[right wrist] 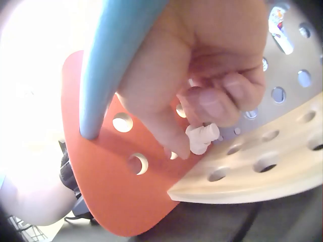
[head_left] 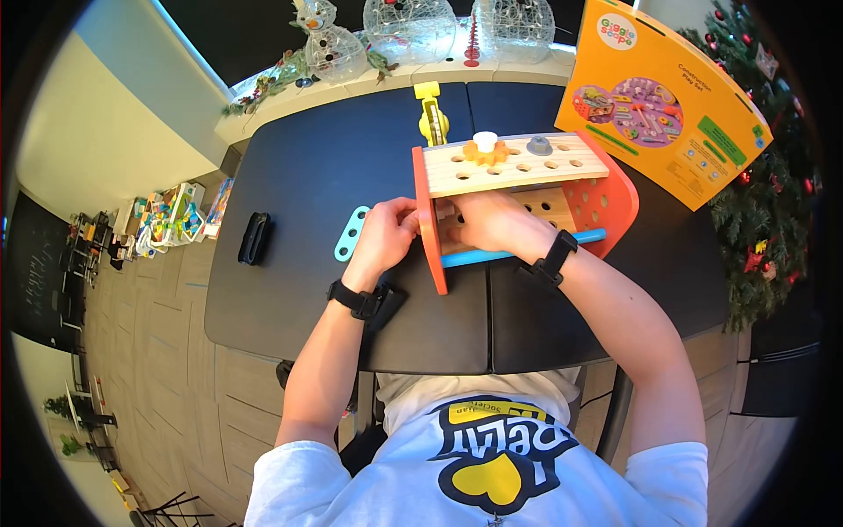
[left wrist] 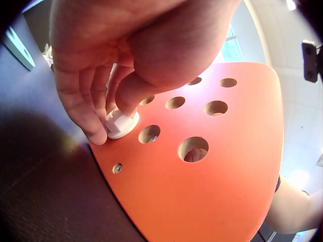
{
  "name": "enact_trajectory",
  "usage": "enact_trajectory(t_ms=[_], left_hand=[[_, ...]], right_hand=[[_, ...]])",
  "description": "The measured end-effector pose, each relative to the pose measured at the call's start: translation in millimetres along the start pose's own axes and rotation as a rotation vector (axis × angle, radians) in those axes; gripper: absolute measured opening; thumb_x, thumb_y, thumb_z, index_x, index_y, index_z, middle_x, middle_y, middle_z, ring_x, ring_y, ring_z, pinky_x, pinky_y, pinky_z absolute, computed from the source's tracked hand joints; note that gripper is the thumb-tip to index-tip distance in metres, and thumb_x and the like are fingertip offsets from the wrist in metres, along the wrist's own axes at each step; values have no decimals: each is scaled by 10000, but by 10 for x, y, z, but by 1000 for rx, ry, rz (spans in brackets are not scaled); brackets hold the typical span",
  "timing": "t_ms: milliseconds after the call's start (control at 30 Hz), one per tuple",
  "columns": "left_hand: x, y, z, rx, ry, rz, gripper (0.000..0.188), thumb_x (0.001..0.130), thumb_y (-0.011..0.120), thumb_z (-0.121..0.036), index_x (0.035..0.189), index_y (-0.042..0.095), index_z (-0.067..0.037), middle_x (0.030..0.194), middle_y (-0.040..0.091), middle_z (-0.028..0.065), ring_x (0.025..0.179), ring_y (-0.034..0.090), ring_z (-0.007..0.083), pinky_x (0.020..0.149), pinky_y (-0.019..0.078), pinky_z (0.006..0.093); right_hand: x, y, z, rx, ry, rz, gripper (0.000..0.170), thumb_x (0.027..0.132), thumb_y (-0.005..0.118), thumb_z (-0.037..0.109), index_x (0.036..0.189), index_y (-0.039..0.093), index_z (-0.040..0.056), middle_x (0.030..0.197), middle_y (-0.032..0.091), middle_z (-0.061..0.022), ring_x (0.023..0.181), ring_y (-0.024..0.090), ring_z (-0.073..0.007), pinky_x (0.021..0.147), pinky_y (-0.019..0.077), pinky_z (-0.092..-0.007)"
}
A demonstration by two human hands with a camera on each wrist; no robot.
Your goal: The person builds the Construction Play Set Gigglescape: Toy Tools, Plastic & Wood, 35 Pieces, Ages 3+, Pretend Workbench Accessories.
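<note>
A toy workbench with a pale wood top [head_left: 518, 165], red side panels [head_left: 436, 255] and a blue rod [head_left: 474, 258] stands on the table. From outside the left panel, my left hand [head_left: 385, 235] pinches the head of a white toy bolt [left wrist: 122, 123] seated at one of its holes. My right hand [head_left: 496, 221] reaches in under the top. Its thumb and fingers hold a white nut [right wrist: 198, 140] against the panel's inner face, with a short round end sticking out of it. An orange gear [head_left: 485, 154] under a white bolt head and a grey knob [head_left: 539, 146] sit on top.
On the dark table [head_left: 299, 299], a teal strip with holes [head_left: 352, 234] lies left of my left hand, with a black case [head_left: 255, 238] farther left. A yellow toy tool [head_left: 431, 114] lies behind the workbench. A big yellow box [head_left: 663, 97] stands at the back right.
</note>
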State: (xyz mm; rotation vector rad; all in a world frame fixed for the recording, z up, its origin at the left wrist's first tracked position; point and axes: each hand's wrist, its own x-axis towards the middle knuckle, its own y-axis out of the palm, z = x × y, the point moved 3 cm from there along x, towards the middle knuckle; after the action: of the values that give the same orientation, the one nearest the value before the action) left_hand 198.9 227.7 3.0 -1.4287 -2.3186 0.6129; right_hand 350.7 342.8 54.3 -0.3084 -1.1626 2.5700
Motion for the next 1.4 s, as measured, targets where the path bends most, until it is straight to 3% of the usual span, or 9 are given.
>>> enact_trajectory(t_ms=[333,633,833,1033,1167,1267,1300,1400], left_hand=[[-27,-16,-73,31,-13,-1,238,1022,648,-139,1140,726,53,894,771,138,775,702,203,742,559,353],[-18,-11,-36,2,-26,5,247,1021,649,-147,1142,725,55,901,770,137,787,699,194,750,557,352],[-35,-21,-91,26,-22,2,247,1022,642,-142,1144,725,56,909,770,141,807,703,196,762,559,357],[-33,-20,-84,37,-36,-3,251,1024,645,-147,1143,726,58,925,775,147,818,710,198,776,566,360],[1,-31,-30,-61,-61,48,275,1028,656,-179,1172,732,43,958,783,150,847,724,215,806,572,370],[-3,-78,-44,20,-77,75,307,1030,664,-216,1204,732,27,999,788,155,886,739,239,837,572,376],[-24,-106,-95,80,-84,61,358,1015,681,-263,1229,727,21,1033,790,162,912,746,256,853,570,374],[-63,-164,-160,180,34,-9,402,1000,684,-307,1248,727,7,1025,790,170,916,747,251,841,573,378]], right_hand=[[72,82,-70,-168,75,103,586,844,803,266,1357,618,51,1320,679,-207,1222,645,-387,1016,535,-440],[-9,-5,-5,-72,-25,-39,510,839,762,155,1326,644,56,1274,698,-199,1198,650,-389,1008,534,-441],[46,57,-106,-5,-10,23,524,830,775,144,1328,643,47,1278,696,-203,1209,647,-386,1022,525,-439],[108,115,-157,-71,-4,11,417,896,698,151,1296,660,39,1240,704,-213,1173,661,-391,995,536,-452],[-26,13,-21,-188,-143,-269,326,919,652,186,1202,690,29,1094,730,-213,1003,692,-421,899,560,-501],[-254,-68,83,-217,-140,-190,309,926,643,174,1196,696,34,1062,731,-210,1000,695,-410,884,564,-499],[-364,-103,134,-234,-119,-143,265,938,633,173,1159,704,46,1077,729,-191,938,706,-417,820,585,-510],[-808,-217,278,-289,-382,-390,208,913,678,146,1096,734,63,993,706,-140,886,711,-354,795,588,-458]])
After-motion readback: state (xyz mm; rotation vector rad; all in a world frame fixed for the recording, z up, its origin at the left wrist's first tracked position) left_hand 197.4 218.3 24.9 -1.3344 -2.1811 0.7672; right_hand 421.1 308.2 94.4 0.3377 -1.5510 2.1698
